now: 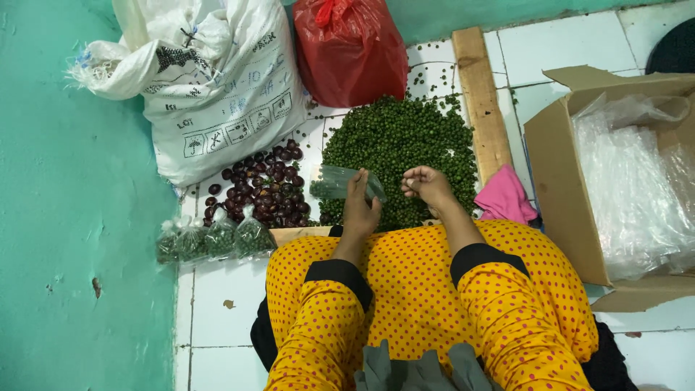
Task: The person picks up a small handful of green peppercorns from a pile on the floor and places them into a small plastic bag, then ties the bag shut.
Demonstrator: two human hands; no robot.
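Your right hand (428, 185) pinches a few green berries with curled fingertips while your left hand (360, 210) grips a small clear bag (334, 182) at its ten o'clock; a sagging mouth could spill berries onto the green pile (405, 137).

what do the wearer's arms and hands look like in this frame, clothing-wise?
Both arms wear loose yellow-orange sleeves dotted with small red spots, each ending in a black inner cuff band at mid-forearm. Below the cuffs the forearms are bare. The left hand and right hand are bare too: no gloves. No rings, watch or bracelets can be made out. The same spotted fabric covers the lap.
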